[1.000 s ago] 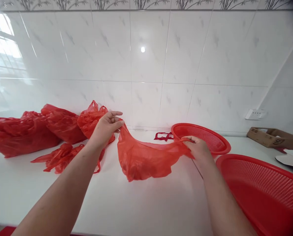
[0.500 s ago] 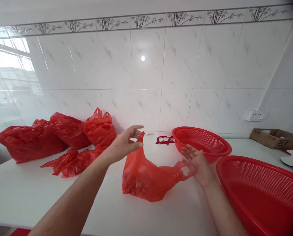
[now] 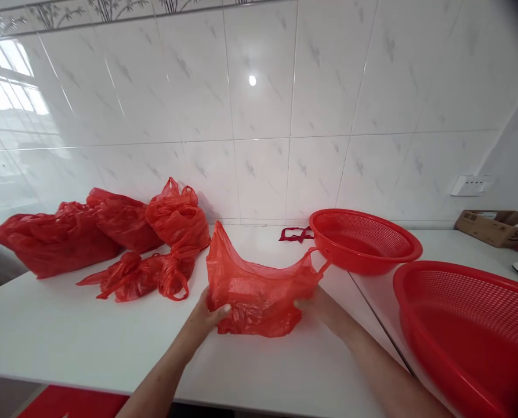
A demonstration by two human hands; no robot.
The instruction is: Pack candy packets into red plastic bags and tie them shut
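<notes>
A translucent red plastic bag (image 3: 259, 290) stands upright on the white table in front of me, its mouth spread wide and its two handles up at the sides. Some contents show faintly through the film, but I cannot make out what they are. My left hand (image 3: 207, 316) grips the bag's lower left side, thumb in front and fingers hidden behind the plastic. On the opposite side my right hand (image 3: 313, 301) holds the lower right part, partly covered by the film.
Several filled red bags (image 3: 71, 241) lie to the left, with a knotted red bag (image 3: 139, 278) before them. Two red plastic baskets, one farther back (image 3: 365, 264) and one nearer (image 3: 441, 348), stand at the right. A dark red strip (image 3: 297, 234) and a cardboard box (image 3: 496, 231) lie near the wall.
Both hands have gone from the bag's handles down to its lower sides and now hold it there. The bag's right handle has risen. My view has tilted down.
</notes>
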